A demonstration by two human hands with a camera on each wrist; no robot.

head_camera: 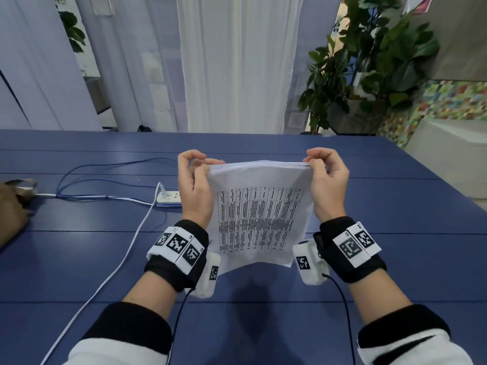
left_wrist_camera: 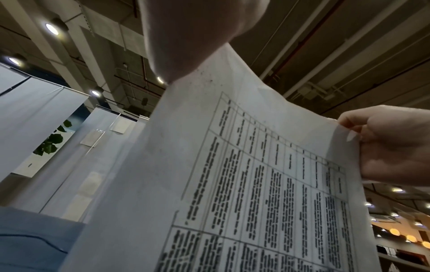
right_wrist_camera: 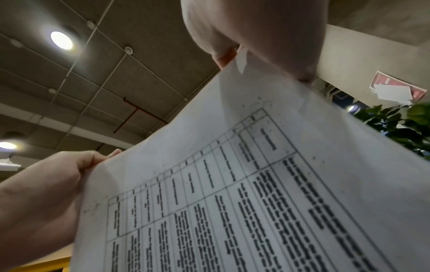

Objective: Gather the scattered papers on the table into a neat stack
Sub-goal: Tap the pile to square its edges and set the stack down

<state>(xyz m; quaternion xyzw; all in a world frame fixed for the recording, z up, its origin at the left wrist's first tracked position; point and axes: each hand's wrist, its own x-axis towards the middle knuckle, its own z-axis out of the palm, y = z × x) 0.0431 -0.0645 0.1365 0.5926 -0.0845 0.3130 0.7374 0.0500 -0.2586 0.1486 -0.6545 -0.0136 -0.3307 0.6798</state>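
Observation:
A stack of white papers point(head_camera: 259, 219) with a printed table on the near sheet is held upright above the blue table point(head_camera: 369, 259), its lower edge off the surface. My left hand point(head_camera: 196, 177) pinches the stack's upper left corner and my right hand point(head_camera: 325, 175) pinches the upper right corner. Seen from the left wrist, the papers point(left_wrist_camera: 244, 184) fill the middle, with my left hand point(left_wrist_camera: 193, 36) at the top and the right hand point(left_wrist_camera: 393, 145) on the far edge. The right wrist view shows the papers point(right_wrist_camera: 256, 193) under my right hand point(right_wrist_camera: 256, 33), the left hand point(right_wrist_camera: 46, 193) at the other side.
A white power strip point(head_camera: 170, 197) with white and blue cables point(head_camera: 126, 246) lies left of the hands. A brown paper bag point(head_camera: 13, 206) sits at the table's left edge. Potted plants point(head_camera: 369, 75) and white curtains stand beyond the far edge.

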